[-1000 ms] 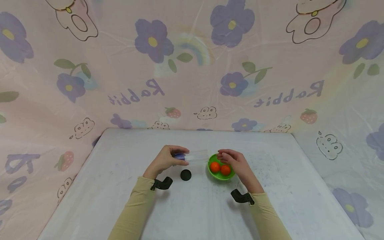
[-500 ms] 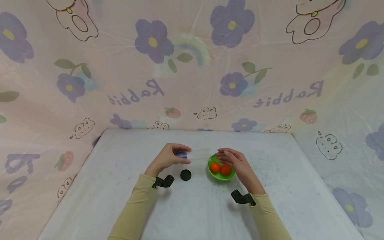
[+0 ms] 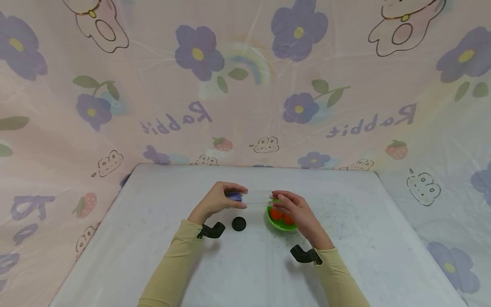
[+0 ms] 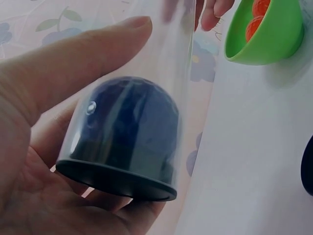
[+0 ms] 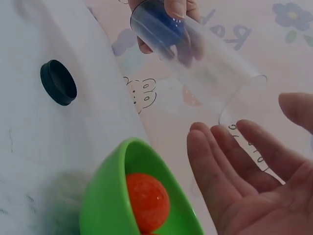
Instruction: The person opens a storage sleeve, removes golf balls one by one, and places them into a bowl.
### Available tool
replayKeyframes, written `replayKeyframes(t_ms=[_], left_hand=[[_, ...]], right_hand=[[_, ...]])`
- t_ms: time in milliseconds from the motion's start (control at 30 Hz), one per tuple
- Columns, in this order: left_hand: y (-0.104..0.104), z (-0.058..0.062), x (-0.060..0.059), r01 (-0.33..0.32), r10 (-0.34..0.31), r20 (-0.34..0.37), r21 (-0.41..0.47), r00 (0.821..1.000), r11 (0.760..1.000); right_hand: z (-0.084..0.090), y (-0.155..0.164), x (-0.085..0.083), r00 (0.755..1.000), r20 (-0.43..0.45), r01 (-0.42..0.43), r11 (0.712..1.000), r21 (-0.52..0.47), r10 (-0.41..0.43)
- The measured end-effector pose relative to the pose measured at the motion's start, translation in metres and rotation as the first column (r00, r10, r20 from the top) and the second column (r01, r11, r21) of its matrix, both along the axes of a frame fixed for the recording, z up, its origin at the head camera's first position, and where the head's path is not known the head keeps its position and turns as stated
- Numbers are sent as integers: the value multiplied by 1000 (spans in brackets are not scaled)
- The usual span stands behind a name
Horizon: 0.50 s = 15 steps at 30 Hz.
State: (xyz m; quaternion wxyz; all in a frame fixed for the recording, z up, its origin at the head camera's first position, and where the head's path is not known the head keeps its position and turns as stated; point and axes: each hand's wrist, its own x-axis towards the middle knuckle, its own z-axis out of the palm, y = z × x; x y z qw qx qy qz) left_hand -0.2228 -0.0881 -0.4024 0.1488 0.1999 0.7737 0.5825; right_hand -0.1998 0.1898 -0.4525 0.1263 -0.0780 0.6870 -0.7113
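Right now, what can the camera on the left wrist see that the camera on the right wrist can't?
Only the left wrist view shows the dark cap plugging the clear tube up close, resting in the left hand.

Only the right wrist view shows the tube's open end, the open palm of the right hand beside it, and the whole black lid on the table.

Both show the tube, the green bowl and an orange ball inside it.

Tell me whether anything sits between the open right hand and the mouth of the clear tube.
Nothing visible does. The left hand holds the clear tube sideways by its capped end, and its open mouth faces the right hand across bare air. The green bowl with the orange balls lies lower, off that line.
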Motion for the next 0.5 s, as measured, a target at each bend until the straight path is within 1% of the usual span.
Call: replayKeyframes(t_ms=[200, 367, 500], left_hand=[[1, -1, 0, 4, -4, 5, -1, 1000, 1000], [2, -1, 0, 11, -11, 0, -1, 1000, 1000], [2, -1, 0, 31, -31, -10, -1, 999, 1000]], right_hand=[[0, -3, -1, 1000, 1, 19, 1000, -9, -19], [0, -6, 0, 999, 11, 53, 998, -20, -53], [1, -9, 1, 996, 8, 87, 996, 14, -87]])
